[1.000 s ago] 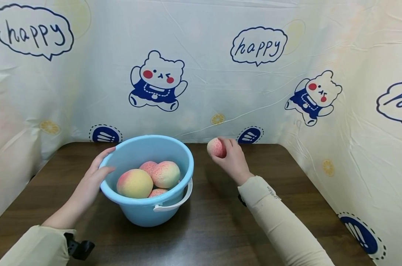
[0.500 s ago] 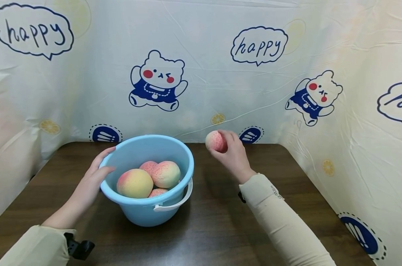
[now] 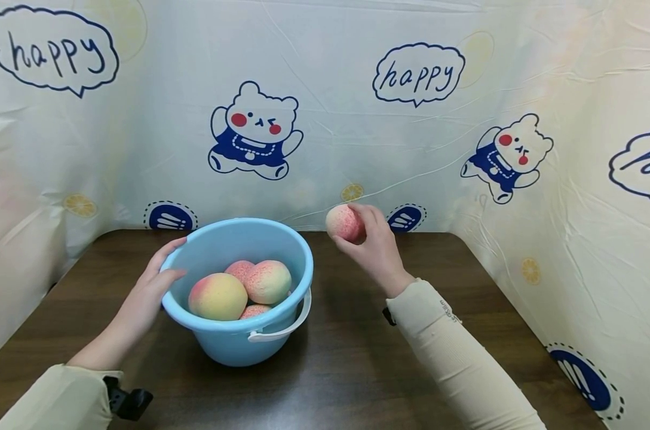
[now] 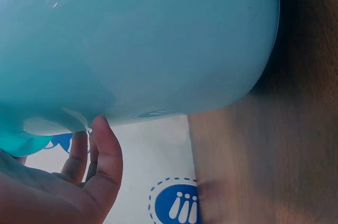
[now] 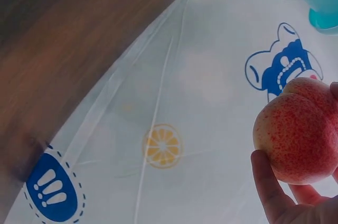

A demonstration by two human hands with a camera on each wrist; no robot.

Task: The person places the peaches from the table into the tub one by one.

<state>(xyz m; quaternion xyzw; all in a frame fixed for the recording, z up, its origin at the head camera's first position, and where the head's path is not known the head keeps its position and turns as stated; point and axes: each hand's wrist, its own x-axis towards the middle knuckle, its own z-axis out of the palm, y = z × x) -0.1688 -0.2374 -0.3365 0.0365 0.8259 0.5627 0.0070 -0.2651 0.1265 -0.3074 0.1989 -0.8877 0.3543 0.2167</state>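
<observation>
A light blue bucket (image 3: 233,343) stands on the brown table, and several peaches lie inside it. Among them are a large yellow peach (image 3: 217,297) and a paler one with pink speckles (image 3: 269,282). My left hand (image 3: 147,292) holds the bucket's left rim, thumb over the edge. In the left wrist view its fingers (image 4: 108,155) touch the outer wall of the bucket (image 4: 158,39). Raised to the right of the bucket, my right hand (image 3: 376,251) grips a pink-and-white peach (image 3: 342,223). The right wrist view shows this peach (image 5: 296,134) between thumb and fingers.
A white handle (image 3: 282,333) hangs down at the bucket's front right. The table (image 3: 368,370) extends around the bucket. A printed cloth (image 3: 330,143) with bears and lettering rises behind the table and along both sides.
My right hand has lifted the peach higher above the table and shifted it slightly left, towards the bucket. The left hand and the bucket have stayed in place.
</observation>
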